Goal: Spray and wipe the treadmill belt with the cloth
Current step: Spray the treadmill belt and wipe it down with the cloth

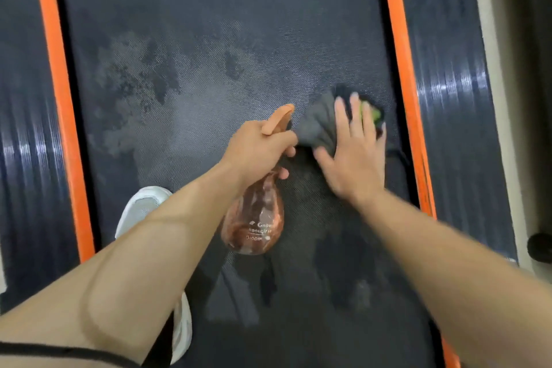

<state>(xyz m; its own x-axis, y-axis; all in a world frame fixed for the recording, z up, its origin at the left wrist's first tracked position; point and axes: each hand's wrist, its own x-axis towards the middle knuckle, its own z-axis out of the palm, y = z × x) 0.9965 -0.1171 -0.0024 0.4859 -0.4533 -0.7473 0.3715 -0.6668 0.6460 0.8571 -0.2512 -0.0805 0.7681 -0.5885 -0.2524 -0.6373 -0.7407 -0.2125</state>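
The dark textured treadmill belt (pixel 209 39) fills the middle of the view, with patchy wet marks across its upper half. My left hand (pixel 257 149) grips the neck of a clear, reddish-brown spray bottle (pixel 254 218) with an orange nozzle; the bottle hangs down above the belt. My right hand (pixel 355 155) lies flat, fingers spread, pressing a crumpled grey cloth (pixel 316 125) with a green patch onto the belt near the right edge.
Orange strips (pixel 59 98) border the belt on both sides, with glossy dark side rails (pixel 448 69) beyond them. A white shoe (pixel 140 209) stands on the belt at the lower left. A pale floor edge shows at the far right.
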